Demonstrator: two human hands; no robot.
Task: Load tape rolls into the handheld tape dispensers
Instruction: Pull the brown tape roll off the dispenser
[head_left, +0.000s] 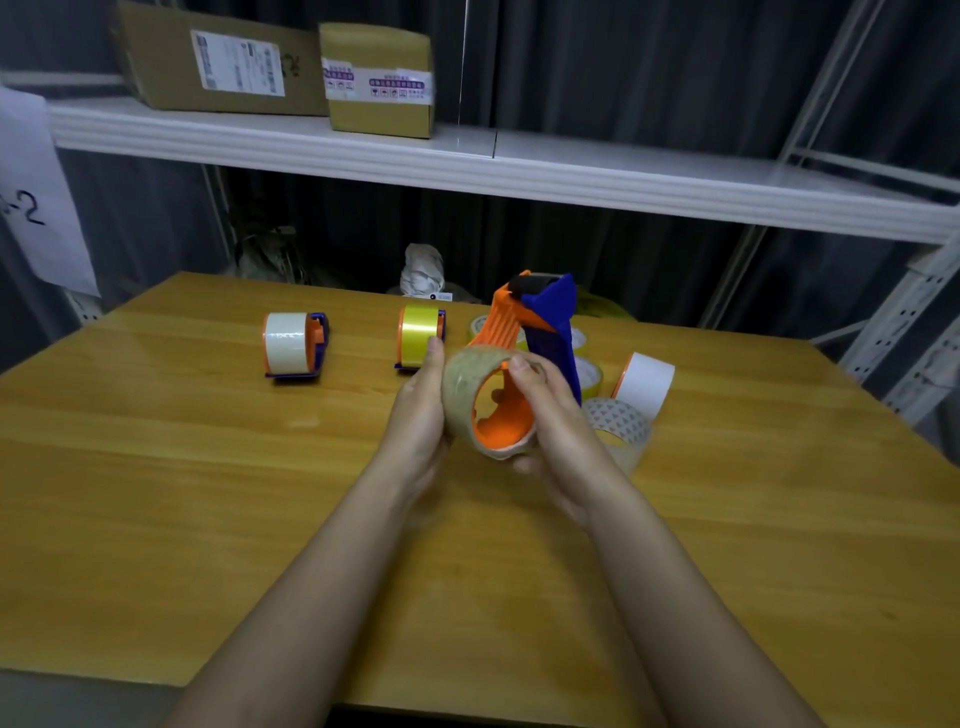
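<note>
Looking down from the head view: getting through the job bit by bit. Sitting loaded on the bench (208, 467) already: a dispenser with white tape (292, 344) and a dispenser with yellow tape (420, 335). Working on the third now, pushing a clear tape roll (465, 395) onto the orange hub of the blue-and-orange dispenser (550, 332), held up over the bench with its roller end pointing up. Waiting off to the right: a white roll (647, 383), a patterned clear roll (621, 423) and a couple more half hidden behind the dispenser. Cupping the roll's left side with the left hand (421, 415), thumb up on its rim; gripping roll and frame with the right hand (550, 410), fingers curled round. Roll seemingly almost seated, tape not threaded yet.
</note>
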